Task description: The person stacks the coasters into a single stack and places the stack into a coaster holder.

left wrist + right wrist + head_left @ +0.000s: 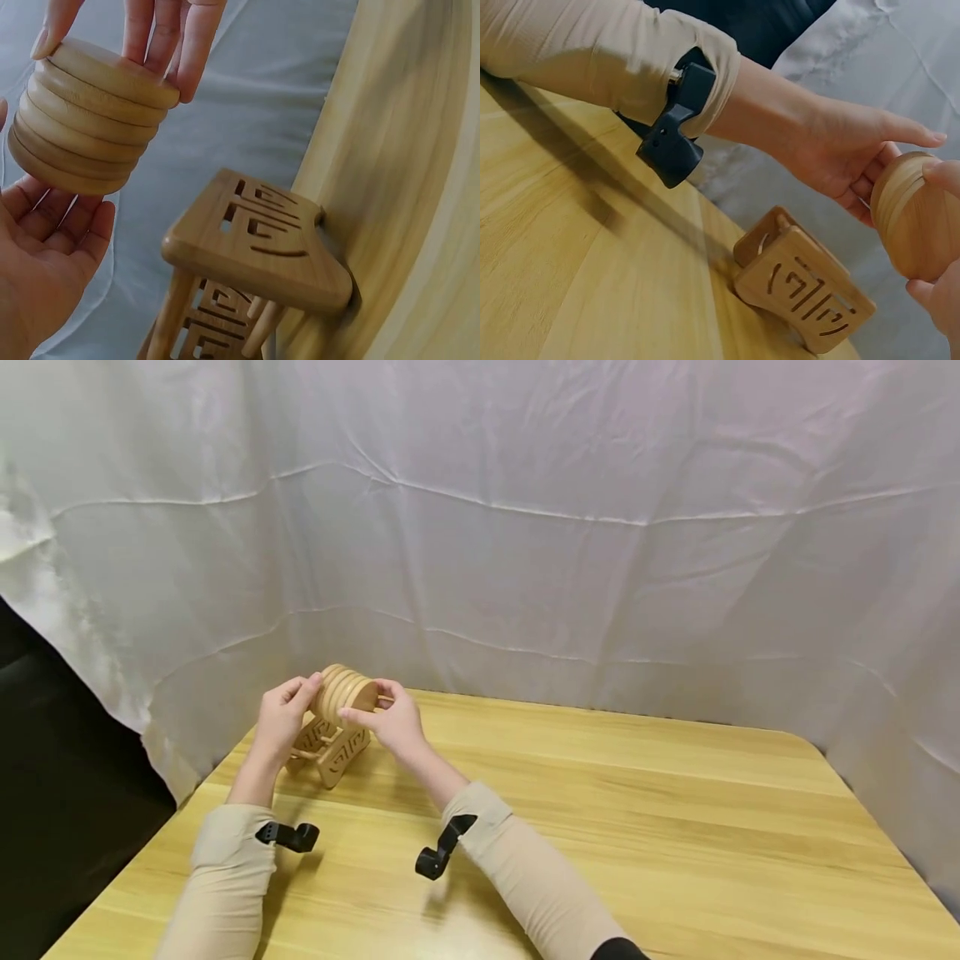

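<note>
A stack of several round wooden coasters (342, 695) is held between my two hands, above a wooden coaster rack (345, 756). My left hand (281, 714) holds the stack's left end, fingers bent against its outer face in the left wrist view. At the opposite end, my right hand (397, 722) grips the coasters by the rim, thumb on one side and fingers on the other. The discs lie face to face, tilted. Fretwork is cut through the rack's side panels (255, 225), and round dowels (264, 330) join them. The rack stands on the table.
The wooden table (675, 827) extends far to the right. A pale curtain (525, 568) hangs behind it and along the left side. Black wrist cameras (442, 852) stick out from both sleeves. A dark area (67, 760) lies left of the table.
</note>
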`<move>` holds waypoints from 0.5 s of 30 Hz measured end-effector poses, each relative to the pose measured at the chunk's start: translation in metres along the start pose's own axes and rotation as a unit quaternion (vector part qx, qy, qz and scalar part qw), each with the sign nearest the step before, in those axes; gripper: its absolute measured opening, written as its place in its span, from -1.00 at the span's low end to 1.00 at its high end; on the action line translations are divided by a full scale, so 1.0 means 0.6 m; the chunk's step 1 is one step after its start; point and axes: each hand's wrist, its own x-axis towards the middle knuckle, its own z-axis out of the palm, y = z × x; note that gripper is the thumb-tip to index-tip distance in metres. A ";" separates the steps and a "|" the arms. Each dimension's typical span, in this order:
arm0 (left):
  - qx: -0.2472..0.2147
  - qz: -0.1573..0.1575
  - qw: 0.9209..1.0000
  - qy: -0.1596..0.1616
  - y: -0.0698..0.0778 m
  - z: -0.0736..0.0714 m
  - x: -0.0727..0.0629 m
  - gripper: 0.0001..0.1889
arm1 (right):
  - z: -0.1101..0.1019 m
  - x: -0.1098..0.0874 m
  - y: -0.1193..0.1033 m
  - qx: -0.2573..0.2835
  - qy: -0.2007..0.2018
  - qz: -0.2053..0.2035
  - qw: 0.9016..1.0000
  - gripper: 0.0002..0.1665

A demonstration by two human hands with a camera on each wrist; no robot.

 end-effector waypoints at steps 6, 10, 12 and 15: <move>0.037 -0.009 0.999 0.020 -0.012 -0.003 0.004 -0.68 | 0.018 0.000 0.011 -0.012 0.007 -0.005 1.000 -0.21; 0.054 -0.015 0.998 0.039 -0.041 -0.010 0.017 -0.66 | 0.029 0.001 0.016 -0.021 0.004 -0.008 1.000 -0.19; 0.059 -0.016 0.997 0.046 -0.053 -0.013 0.021 -0.65 | 0.034 0.001 0.018 -0.027 0.003 -0.010 1.000 -0.18; 0.064 -0.014 0.996 0.054 -0.062 -0.016 0.023 -0.65 | 0.039 0.003 0.020 -0.032 0.003 -0.011 0.999 -0.17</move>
